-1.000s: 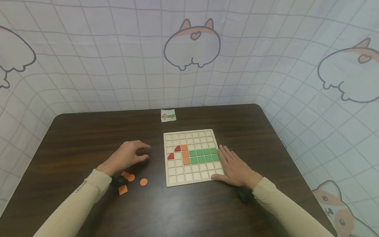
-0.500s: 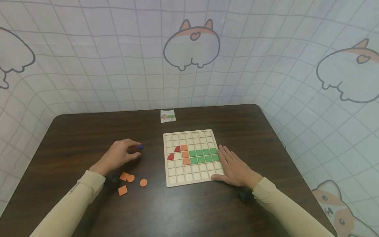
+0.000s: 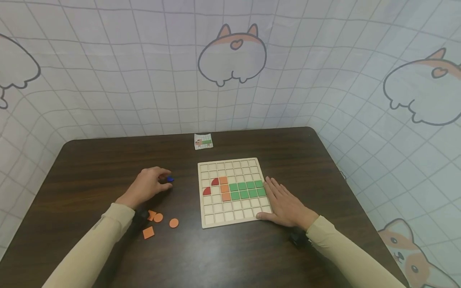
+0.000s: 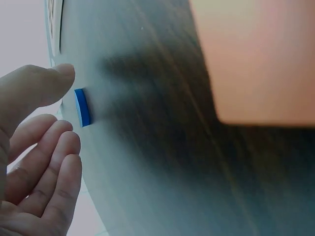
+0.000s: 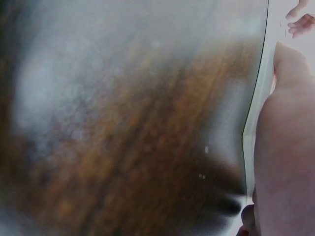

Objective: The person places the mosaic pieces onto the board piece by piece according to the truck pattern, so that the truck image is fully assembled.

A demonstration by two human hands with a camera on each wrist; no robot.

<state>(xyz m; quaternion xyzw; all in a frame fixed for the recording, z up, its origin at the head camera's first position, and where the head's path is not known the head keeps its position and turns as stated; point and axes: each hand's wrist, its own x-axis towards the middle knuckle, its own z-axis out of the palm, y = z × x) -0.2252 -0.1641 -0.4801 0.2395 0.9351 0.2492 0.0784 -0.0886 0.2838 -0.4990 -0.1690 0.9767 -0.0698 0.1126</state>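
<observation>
My left hand [image 3: 145,185] hovers on the left of the table, its thumb and fingers apart. Just beyond its fingertips lies a small blue piece [image 3: 170,179]. In the left wrist view the same blue piece [image 4: 82,107] sits on the table opposite the gap between thumb and fingers, not gripped. My right hand [image 3: 286,204] rests with straight fingers along the right edge of a wooden grid board [image 3: 218,219]. Green square tiles [image 3: 243,186], orange square tiles [image 3: 225,188] and red quarter-round tiles [image 3: 215,181] fill some of its cells.
Near my left wrist lie orange square pieces [image 3: 148,232] and orange round pieces [image 3: 174,223], one square partly hidden by a black wrist device. A small pattern card [image 3: 203,141] lies at the table's back edge. A patterned curtain [image 3: 144,80] surrounds the table.
My left hand has drawn back to the left from nearer the board, and the blue piece has come into sight by its fingertips. The right hand stays on the board's edge.
</observation>
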